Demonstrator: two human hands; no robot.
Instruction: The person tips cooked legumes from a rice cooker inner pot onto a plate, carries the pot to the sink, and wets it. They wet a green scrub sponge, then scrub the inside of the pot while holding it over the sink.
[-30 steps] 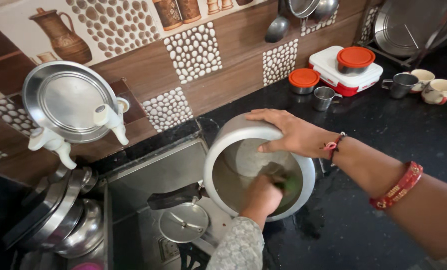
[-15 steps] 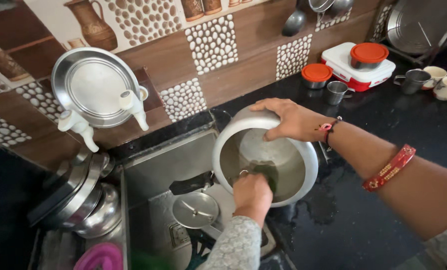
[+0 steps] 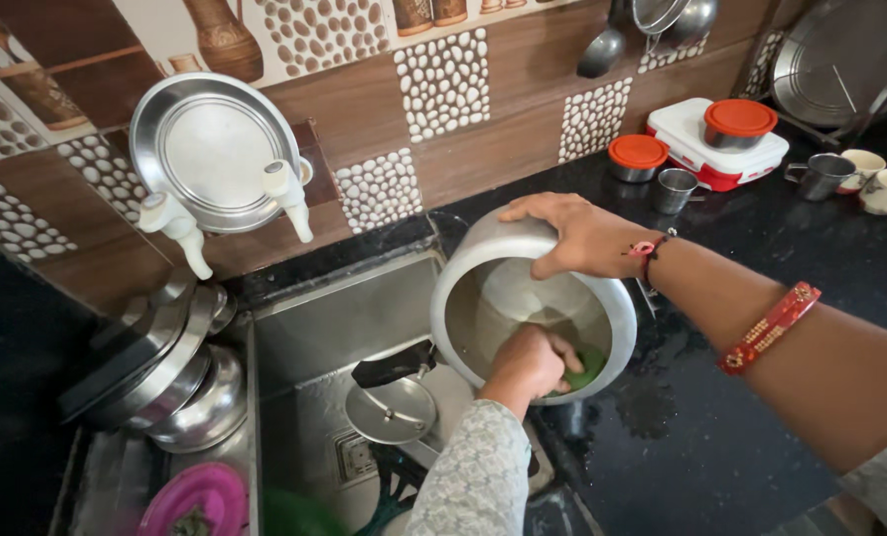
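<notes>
Lower centre of the frame: left hand (image 3: 530, 362), in a grey patterned sleeve, curled around a green scrubbing pad (image 3: 587, 368) and pressed inside a large round aluminium pot (image 3: 483, 248). Pot tipped on its side over the right edge of the steel sink (image 3: 314, 328), mouth facing the camera, black handle (image 3: 394, 364) pointing left. Right hand (image 3: 579, 235), fingers spread, laid flat over the pot's upper rim; red thread at the wrist, red bangle (image 3: 771, 329) further up the forearm. Below the handle, in the sink basin, a small round steel lid (image 3: 392, 411). Bottom left, a pink plate (image 3: 193, 499); above it, stacked steel vessels (image 3: 155, 377). Upper left, a round steel plate (image 3: 213, 151) propped behind two white taps (image 3: 180, 228). Upper right, on the black stone counter (image 3: 761, 238), an orange-lidded steel container (image 3: 636, 158), a small steel cup (image 3: 676, 190), a white and red box (image 3: 721, 149) and cups (image 3: 885, 191).
</notes>
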